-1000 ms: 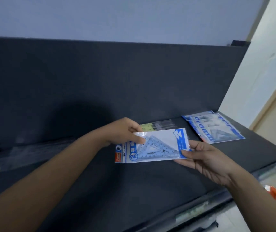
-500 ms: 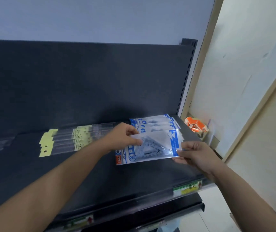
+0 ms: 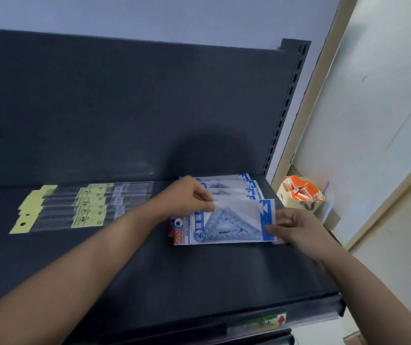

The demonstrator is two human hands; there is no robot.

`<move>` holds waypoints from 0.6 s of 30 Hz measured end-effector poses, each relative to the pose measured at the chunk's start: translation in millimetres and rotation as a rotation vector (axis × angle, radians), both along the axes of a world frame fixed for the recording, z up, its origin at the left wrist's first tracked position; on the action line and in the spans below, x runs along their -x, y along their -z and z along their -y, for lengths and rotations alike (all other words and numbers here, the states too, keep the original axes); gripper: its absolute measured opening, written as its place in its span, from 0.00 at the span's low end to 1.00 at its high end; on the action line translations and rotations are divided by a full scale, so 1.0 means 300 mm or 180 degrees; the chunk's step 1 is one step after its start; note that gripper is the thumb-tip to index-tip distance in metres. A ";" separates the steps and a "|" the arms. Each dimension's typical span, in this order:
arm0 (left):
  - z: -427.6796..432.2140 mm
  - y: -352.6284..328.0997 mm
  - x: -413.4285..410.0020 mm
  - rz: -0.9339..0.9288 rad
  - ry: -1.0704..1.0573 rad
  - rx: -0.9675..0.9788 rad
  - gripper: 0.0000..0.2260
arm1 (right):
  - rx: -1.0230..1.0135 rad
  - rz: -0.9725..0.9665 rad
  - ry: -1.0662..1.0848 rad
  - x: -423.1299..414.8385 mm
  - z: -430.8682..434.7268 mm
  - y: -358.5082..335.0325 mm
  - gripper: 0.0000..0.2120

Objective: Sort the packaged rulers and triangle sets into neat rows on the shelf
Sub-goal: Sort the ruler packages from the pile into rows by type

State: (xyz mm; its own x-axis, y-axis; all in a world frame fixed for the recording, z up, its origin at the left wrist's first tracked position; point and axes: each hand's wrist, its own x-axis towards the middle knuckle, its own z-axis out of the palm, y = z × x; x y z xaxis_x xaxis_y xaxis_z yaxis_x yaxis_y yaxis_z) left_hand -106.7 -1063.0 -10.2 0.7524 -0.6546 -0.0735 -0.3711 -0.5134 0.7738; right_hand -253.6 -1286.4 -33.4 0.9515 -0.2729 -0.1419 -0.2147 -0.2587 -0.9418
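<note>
A blue-and-white triangle set package (image 3: 227,224) lies low over the dark shelf (image 3: 199,277), in front of a row of several overlapping triangle set packages (image 3: 229,186). My left hand (image 3: 189,197) pinches its upper left edge. My right hand (image 3: 296,227) pinches its right edge. To the left, several clear ruler packages with yellow labels (image 3: 87,205) lie in a staggered row on the shelf.
The shelf's dark back panel (image 3: 124,108) rises behind, with a slotted upright (image 3: 284,108) at its right end. A box of orange items (image 3: 301,192) sits on a ledge right of the shelf. A price strip (image 3: 266,319) runs along the front edge.
The held triangle set package has gone right and back, down against the row of triangle sets. The view has shifted so that the ruler row shows at left.
</note>
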 end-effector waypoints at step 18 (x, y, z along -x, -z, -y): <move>0.023 0.046 0.120 0.0459 -0.1220 0.0104 0.08 | 0.1800 0.0737 -0.0579 -0.019 -0.015 0.066 0.46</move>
